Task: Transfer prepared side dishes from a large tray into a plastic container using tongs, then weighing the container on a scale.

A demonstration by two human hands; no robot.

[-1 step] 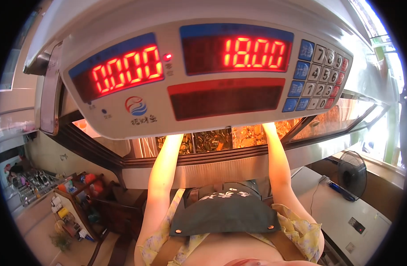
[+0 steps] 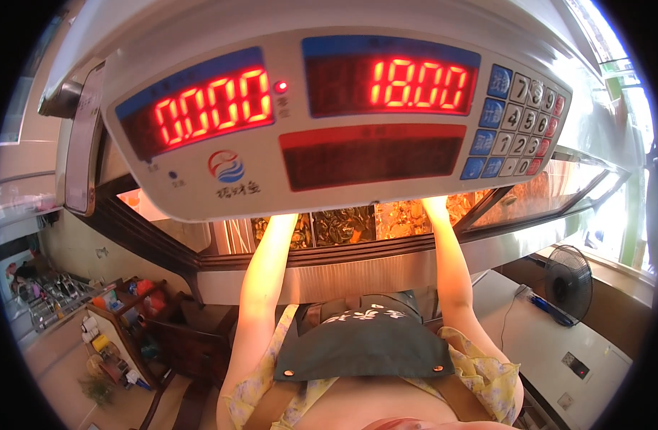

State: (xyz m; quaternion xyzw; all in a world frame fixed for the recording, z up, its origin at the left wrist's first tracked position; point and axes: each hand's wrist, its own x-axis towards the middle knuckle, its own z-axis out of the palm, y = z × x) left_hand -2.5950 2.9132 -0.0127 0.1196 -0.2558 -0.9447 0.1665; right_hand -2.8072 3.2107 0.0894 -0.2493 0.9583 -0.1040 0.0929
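Observation:
Both my forearms reach forward through the opening of a warmly lit display case [image 2: 322, 279]. A large electronic scale panel [image 2: 372, 165] with glowing red digits hangs over the case and hides my hands. My left forearm [image 2: 263, 269] passes under the panel near a tray of dark, glossy food [image 2: 343, 225]. The right forearm [image 2: 452, 265] goes in beside a tray of orange-yellow food [image 2: 402, 219], and only about its wrist [image 2: 434, 208] shows at the panel's lower edge. What either hand touches or holds is hidden.
A keypad [image 2: 519, 125] sits at the scale's right end. At right, a black fan [image 2: 569, 283] stands by a white counter [image 2: 522, 322]. Dark wooden chairs [image 2: 193, 344] and a shelf of small goods [image 2: 121, 347] are at left. Glass panes [image 2: 537, 193] frame the case.
The scale panel appears slightly farther right and slightly higher in the picture. My forearms stay almost in the same place.

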